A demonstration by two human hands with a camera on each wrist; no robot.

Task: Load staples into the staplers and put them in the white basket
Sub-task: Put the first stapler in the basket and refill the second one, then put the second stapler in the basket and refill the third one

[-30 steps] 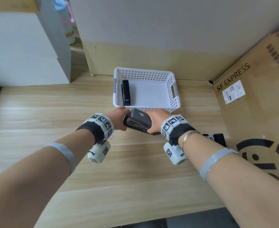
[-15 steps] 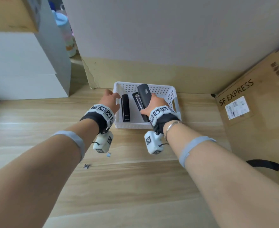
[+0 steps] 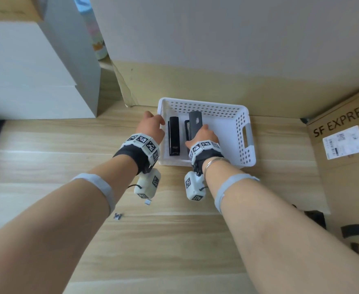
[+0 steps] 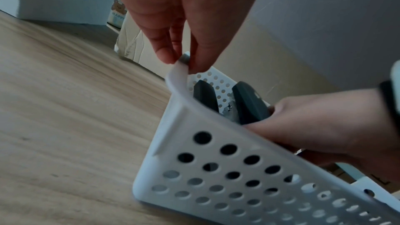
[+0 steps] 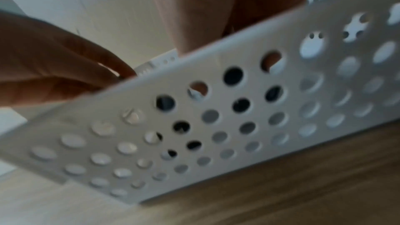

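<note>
The white perforated basket (image 3: 245, 132) stands on the wooden table by the back wall. One black stapler (image 3: 174, 135) lies along the basket's left side. My right hand (image 3: 204, 135) reaches into the basket and grips a grey stapler (image 3: 195, 124), which stands low inside, beside the black one. My left hand (image 3: 152, 127) pinches the basket's left rim (image 4: 180, 67) between thumb and fingers. In the left wrist view both staplers (image 4: 249, 103) show above the rim. The right wrist view shows the basket wall (image 5: 216, 109), blurred.
A small clump of loose staples (image 3: 117, 216) and a white scrap (image 3: 147, 201) lie on the table near my left forearm. An SF Express cardboard box (image 3: 344, 141) stands to the right, white boxes (image 3: 36, 81) to the left.
My right hand carried the grey stapler from in front of the basket into it and has lowered it beside the black one. My left hand moved to the basket's left rim.
</note>
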